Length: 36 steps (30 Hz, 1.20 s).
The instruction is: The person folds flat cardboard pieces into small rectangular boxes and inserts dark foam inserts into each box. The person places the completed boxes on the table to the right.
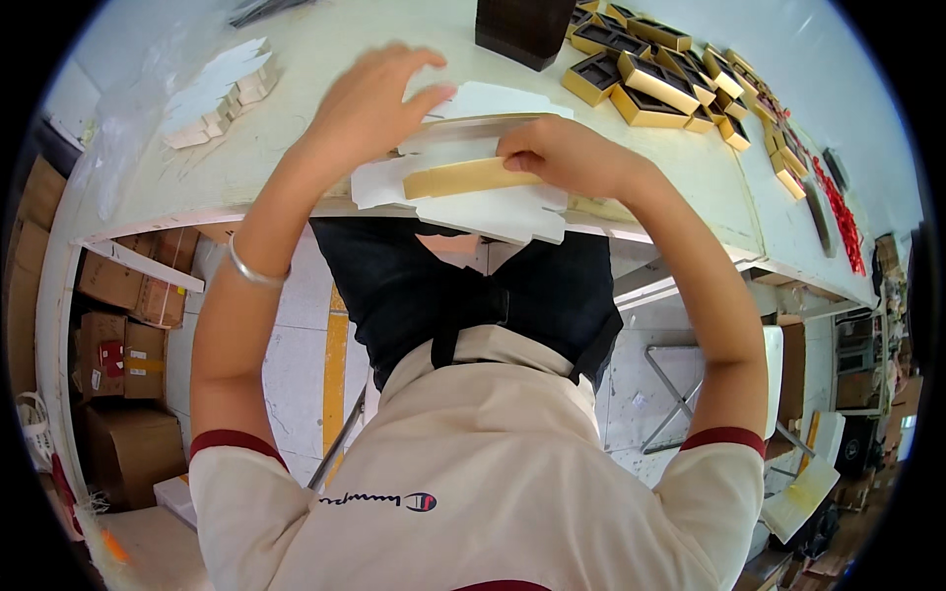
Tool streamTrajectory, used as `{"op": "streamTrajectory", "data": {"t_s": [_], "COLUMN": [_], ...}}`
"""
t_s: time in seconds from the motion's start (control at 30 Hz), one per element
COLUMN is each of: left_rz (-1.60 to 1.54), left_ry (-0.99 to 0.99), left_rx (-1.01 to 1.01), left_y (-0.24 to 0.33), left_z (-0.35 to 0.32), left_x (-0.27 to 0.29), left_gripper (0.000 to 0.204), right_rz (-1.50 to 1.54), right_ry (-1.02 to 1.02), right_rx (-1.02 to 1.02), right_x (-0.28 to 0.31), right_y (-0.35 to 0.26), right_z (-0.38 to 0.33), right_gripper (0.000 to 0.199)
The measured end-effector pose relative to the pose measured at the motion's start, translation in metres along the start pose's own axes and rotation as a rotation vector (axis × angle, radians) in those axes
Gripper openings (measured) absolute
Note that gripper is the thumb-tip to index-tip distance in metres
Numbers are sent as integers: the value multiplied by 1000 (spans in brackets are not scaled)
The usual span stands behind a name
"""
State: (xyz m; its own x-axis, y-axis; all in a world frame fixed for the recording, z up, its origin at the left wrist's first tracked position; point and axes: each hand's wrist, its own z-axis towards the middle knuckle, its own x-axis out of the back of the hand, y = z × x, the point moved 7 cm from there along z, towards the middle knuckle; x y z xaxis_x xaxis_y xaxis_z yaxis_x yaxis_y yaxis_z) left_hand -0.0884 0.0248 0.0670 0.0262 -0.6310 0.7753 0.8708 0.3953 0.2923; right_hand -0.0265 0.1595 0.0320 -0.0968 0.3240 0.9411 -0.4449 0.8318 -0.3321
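Observation:
In front of me, at the table's near edge, lies a white cut cardboard box blank (493,215), partly overhanging the edge. A gold card strip (443,180) lies lengthwise across it. The curled fingers of my right hand (572,156) are closed on the strip's right end; they hide exactly how they grip it. My left hand (370,103) is raised over the blank's far left side, thumb and fingers apart, holding nothing and slightly blurred. A thin gold edge runs along the blank's far part between my hands.
Beyond my left hand lies a stack of white cut card blanks (222,94), near clear plastic film (123,158). A dark brown box (522,30) stands at the back. Several gold boxes with dark insides (655,84) are piled at the right, beside red ribbon (838,212).

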Motion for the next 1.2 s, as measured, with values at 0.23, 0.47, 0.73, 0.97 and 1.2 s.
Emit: {"op": "streamTrajectory", "data": {"t_s": [0.23, 0.47, 0.73, 0.97, 1.2], "left_rz": [-257, -203, -681, -633, -491], "left_ry": [-465, 2, -591, -504, -393], "left_rx": [175, -122, 199, 103, 123], "left_y": [-2, 53, 44, 38, 46], "left_z": [-8, -17, -49, -42, -34], "left_x": [-37, 11, -33, -41, -51], "left_gripper": [24, 29, 30, 35, 20], "right_rz": [-356, -258, 199, 328, 583], "right_ry": [277, 424, 202, 273, 210], "right_rx": [42, 223, 211, 130, -119], "right_x": [-17, 29, 1, -13, -15], "right_y": [-59, -66, -26, -24, -23], "right_z": [-21, -42, -53, -38, -31], "right_gripper": [13, 21, 28, 14, 31]}}
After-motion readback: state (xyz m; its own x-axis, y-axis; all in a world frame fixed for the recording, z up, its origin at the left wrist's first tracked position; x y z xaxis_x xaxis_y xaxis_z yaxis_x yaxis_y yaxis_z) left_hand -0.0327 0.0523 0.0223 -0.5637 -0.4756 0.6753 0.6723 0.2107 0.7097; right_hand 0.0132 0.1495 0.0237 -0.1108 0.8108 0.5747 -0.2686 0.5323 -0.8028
